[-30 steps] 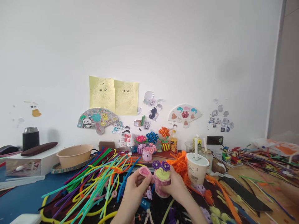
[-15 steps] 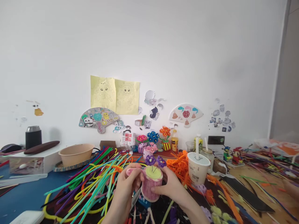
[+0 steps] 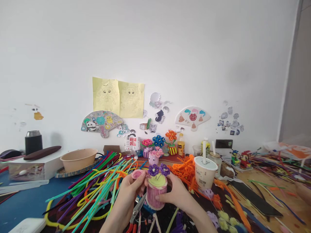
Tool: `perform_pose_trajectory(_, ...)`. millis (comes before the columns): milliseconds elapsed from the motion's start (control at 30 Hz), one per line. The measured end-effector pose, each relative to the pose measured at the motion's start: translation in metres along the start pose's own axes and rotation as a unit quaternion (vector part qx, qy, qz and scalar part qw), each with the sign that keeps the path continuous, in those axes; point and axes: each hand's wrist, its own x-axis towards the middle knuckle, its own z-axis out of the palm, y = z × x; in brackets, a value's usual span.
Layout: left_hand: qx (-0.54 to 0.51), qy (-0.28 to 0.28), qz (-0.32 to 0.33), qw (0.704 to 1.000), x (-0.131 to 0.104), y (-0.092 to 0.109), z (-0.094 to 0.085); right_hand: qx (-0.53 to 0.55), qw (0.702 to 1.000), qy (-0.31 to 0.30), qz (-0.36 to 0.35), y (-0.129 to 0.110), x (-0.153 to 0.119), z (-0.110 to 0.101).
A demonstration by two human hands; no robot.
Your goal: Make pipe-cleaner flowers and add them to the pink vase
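Observation:
My right hand (image 3: 176, 191) wraps round a small pot (image 3: 153, 195) covered in pink fuzzy pipe cleaner, its thumb across the front. The pot stands upright with a pale yellow-green top (image 3: 152, 181). Two purple pipe-cleaner flowers (image 3: 154, 170) on thin dark stems rise from that top. Between thumb and fingers, my left hand (image 3: 134, 187) pinches a pink fuzzy loop (image 3: 137, 174) at the pot's upper left; whether it joins the pot is hidden by the fingers. Scissors (image 3: 137, 209) with orange-red handles lie just below my left hand.
Loose coloured pipe cleaners (image 3: 97, 191) spread across the left, with an orange heap (image 3: 187, 170) on the right. A lidded cup with a straw (image 3: 205, 171) stands beside it. Finished flower pots (image 3: 173, 149) line the wall. Another person's hand (image 3: 302, 192) shows at the right edge.
The purple flowers have shifted and sit closer together above the pot. The pink loop in my left hand has turned to show more of its opening. More of the scissors shows.

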Motion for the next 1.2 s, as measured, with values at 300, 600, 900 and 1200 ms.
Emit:
perform_pose_trajectory(300, -0.046, 0.030, -0.045, 0.997, -0.003, 0.005, 0.002, -0.153, 0.978, 0.126, 0.068, 0.021, 0.010, -0.011)
perform_pose_trajectory(600, -0.058, 0.046, -0.047, 0.996, -0.010, 0.011, 0.009, -0.229, 0.955, 0.173, 0.069, 0.022, 0.003, -0.013)
perform_pose_trajectory(900, -0.070, 0.080, -0.034, 0.994, -0.003, 0.009, 0.004, -0.196, 0.963, 0.179, 0.037, 0.038, 0.007, -0.018)
perform_pose_trajectory(1200, -0.072, 0.165, 0.034, 0.983, -0.002, 0.010, 0.004, -0.048, 0.958, 0.260, -0.106, 0.010, 0.003, -0.025)
